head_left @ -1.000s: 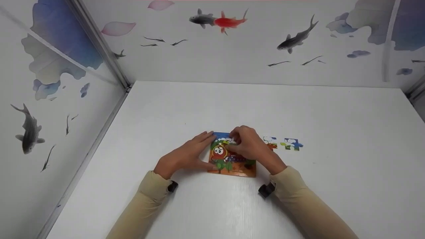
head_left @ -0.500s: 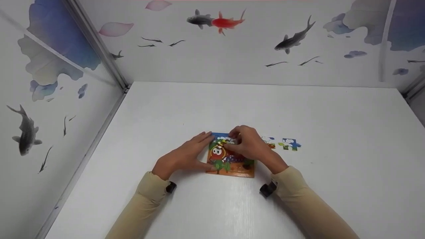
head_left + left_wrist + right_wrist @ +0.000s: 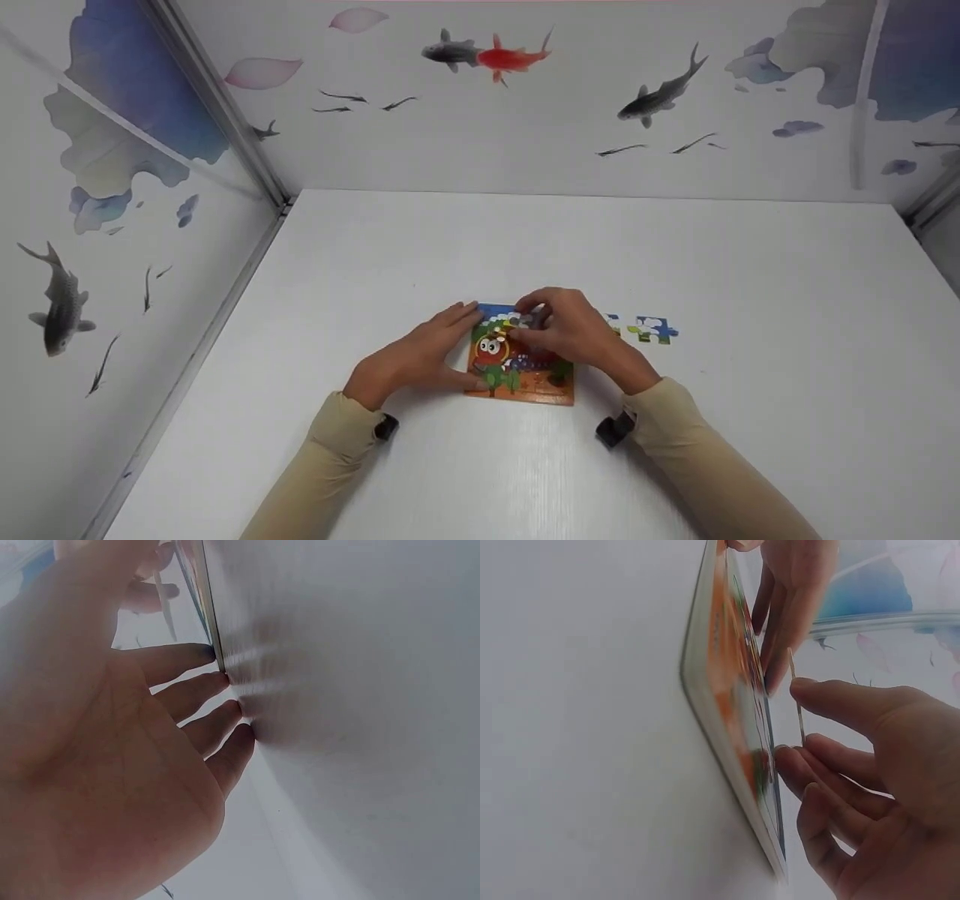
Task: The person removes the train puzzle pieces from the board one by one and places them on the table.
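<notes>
A colourful jigsaw board (image 3: 536,386) with a cartoon picture lies on the white table. My left hand (image 3: 420,349) rests at its left side with straight fingers, the thumb on the lower left part. In the left wrist view these fingertips touch the board's edge (image 3: 210,607). Over the board's upper right, my right hand (image 3: 574,326) pinches a thin puzzle piece (image 3: 798,701) between thumb and fingers. That piece stands edge-on and just off the board surface in the right wrist view; its printed side is hidden there.
Right of the board lies a loose puzzle piece (image 3: 655,330) in blue, white and green. Another loose piece (image 3: 613,324) is partly hidden behind the right hand. Printed wall panels (image 3: 525,135) stand along the table's back and left.
The right hand has tilted and shifted slightly right over the board, still pinching the piece. The left hand keeps its place on the board. The whole head view has shifted slightly.
</notes>
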Motion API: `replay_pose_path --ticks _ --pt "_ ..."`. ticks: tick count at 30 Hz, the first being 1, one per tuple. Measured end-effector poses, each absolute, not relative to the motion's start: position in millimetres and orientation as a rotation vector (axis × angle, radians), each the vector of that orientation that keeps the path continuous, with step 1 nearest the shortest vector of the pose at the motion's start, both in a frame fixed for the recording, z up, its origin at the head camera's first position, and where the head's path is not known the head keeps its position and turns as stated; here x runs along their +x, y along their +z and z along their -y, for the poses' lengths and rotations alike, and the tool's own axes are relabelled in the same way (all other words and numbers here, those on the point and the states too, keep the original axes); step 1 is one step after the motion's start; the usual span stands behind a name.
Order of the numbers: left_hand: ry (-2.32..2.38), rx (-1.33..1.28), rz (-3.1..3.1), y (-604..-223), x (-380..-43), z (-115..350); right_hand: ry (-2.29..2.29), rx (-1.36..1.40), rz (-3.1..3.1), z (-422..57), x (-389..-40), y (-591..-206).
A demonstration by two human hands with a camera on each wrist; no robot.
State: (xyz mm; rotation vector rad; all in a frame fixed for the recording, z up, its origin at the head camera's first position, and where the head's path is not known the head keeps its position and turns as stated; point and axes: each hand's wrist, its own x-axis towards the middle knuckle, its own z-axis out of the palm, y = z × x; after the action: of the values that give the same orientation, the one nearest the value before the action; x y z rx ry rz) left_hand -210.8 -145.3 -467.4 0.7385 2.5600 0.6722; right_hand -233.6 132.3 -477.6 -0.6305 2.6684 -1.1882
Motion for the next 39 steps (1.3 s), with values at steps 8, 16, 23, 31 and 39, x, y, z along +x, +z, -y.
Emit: replay_pose_path --ticks 8,16,23,31,39 --pt "0.675 0.739 -2.556 -467.3 -210.7 145.9 -1.211 -0.719 -2.694 -146.9 -229.0 -475.2" --pt "0.688 0.739 -2.559 -467.7 -211.7 145.4 -1.222 -0.747 -2.738 -171.8 -223.8 -469.6" --pt "0.666 0.73 -2.566 -469.3 -212.0 143.4 -1.2 -0.713 -2.797 -200.4 -215.2 -470.5" --pt "0.661 0.733 -2.57 -466.8 -210.4 142.7 -1.136 -0.69 -2.848 -233.8 -199.9 -473.6" --pt "0.67 0.738 -2.565 -468.8 -210.8 141.9 -1.086 -0.636 -2.929 -262.3 -188.7 -467.7"
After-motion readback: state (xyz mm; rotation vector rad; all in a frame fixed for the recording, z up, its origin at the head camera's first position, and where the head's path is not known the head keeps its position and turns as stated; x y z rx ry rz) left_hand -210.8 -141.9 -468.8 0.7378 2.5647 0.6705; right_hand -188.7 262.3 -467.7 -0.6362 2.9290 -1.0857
